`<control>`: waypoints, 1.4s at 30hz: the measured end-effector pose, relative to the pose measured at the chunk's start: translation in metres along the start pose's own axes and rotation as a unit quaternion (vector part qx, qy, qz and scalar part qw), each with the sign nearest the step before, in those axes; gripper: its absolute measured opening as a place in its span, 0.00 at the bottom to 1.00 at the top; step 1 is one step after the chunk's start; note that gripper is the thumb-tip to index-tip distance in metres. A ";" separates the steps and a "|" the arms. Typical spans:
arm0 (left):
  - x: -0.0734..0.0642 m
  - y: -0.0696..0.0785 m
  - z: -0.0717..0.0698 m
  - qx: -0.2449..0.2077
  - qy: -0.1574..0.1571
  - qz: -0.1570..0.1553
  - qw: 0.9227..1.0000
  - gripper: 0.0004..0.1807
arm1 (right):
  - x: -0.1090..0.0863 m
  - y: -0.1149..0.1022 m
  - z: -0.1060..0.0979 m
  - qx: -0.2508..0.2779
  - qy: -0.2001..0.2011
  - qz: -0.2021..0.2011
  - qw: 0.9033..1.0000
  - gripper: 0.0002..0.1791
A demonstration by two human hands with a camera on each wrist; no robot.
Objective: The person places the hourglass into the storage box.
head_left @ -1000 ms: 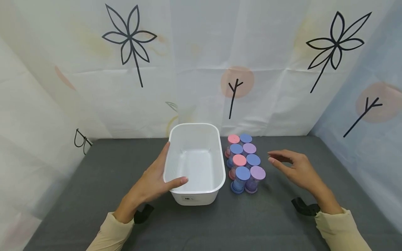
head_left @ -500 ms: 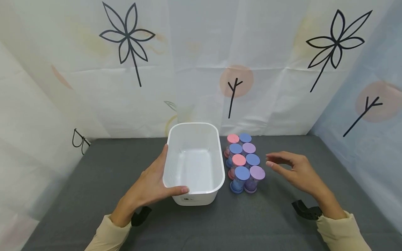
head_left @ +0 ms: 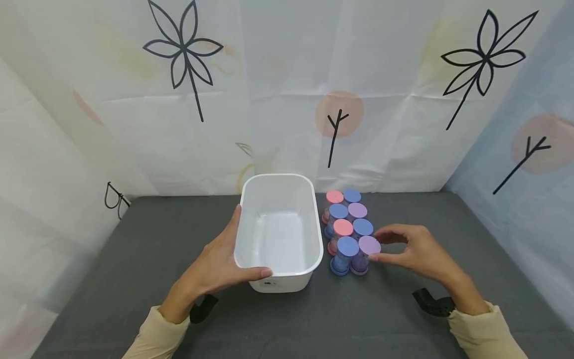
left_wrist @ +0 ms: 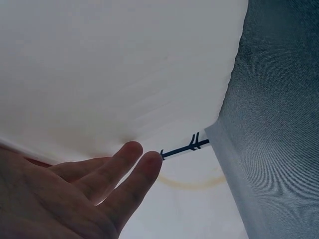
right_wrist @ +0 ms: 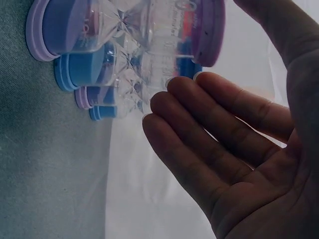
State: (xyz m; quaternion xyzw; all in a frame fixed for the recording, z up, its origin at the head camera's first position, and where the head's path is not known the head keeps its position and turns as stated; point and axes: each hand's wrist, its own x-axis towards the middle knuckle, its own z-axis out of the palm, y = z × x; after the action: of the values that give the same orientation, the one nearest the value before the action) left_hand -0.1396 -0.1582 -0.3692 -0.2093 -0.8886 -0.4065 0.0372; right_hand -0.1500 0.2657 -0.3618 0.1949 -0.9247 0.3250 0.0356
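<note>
Several sand timers with clear waisted bodies and coloured caps stand upright in two rows at mid table. A purple-capped sand timer [head_left: 369,245] is the front right one, beside a blue-capped sand timer [head_left: 347,247]. My right hand [head_left: 414,252] is at the purple one, thumb tip by its cap and fingers spread behind it; the right wrist view shows the fingers [right_wrist: 184,119] loosely extended, none wrapped round it. To the left stands a white plastic bin [head_left: 280,283]. My left hand [head_left: 219,259] holds its near left corner, thumb over the rim, fingers [left_wrist: 132,174] along the outer wall.
Dark grey cloth [head_left: 287,329] covers the table. Behind it hangs a pale curtain [head_left: 278,75] with leaf drawings, close to the back of the bin and timers. A pink-capped sand timer [head_left: 334,197] stands in the rear row, near the bin's right side.
My right hand has moved left and a little nearer, from beside the timers to the purple-capped sand timer, with the thumb now at its cap. My left hand keeps its place on the bin.
</note>
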 end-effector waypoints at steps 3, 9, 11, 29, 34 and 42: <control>0.001 0.000 0.000 -0.015 -0.003 0.003 1.000 0.74 | 0.001 0.001 0.003 -0.002 -0.002 0.003 1.000 0.26; 0.003 0.000 0.001 -0.040 -0.003 0.013 0.999 0.74 | 0.002 0.001 0.009 0.001 0.014 -0.013 1.000 0.25; 0.003 0.000 0.001 -0.042 -0.003 0.011 0.999 0.74 | 0.002 0.000 0.010 -0.003 0.023 -0.019 1.000 0.25; 0.004 0.000 0.002 -0.075 -0.017 0.024 0.997 0.72 | 0.002 -0.009 0.013 -0.029 0.037 -0.028 0.998 0.23; 0.002 0.010 -0.001 -0.095 -0.019 0.022 0.995 0.72 | 0.001 -0.009 0.011 -0.020 0.039 -0.031 0.999 0.22; -0.002 0.036 -0.012 -0.102 -0.022 0.016 0.994 0.70 | -0.004 -0.009 -0.002 -0.026 0.061 -0.040 0.997 0.21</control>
State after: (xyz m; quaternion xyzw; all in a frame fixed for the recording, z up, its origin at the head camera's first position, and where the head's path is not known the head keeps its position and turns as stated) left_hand -0.1246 -0.1471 -0.3358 -0.2351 -0.8395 -0.4899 0.0020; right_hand -0.1433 0.2614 -0.3558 0.2104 -0.9205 0.3103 0.1104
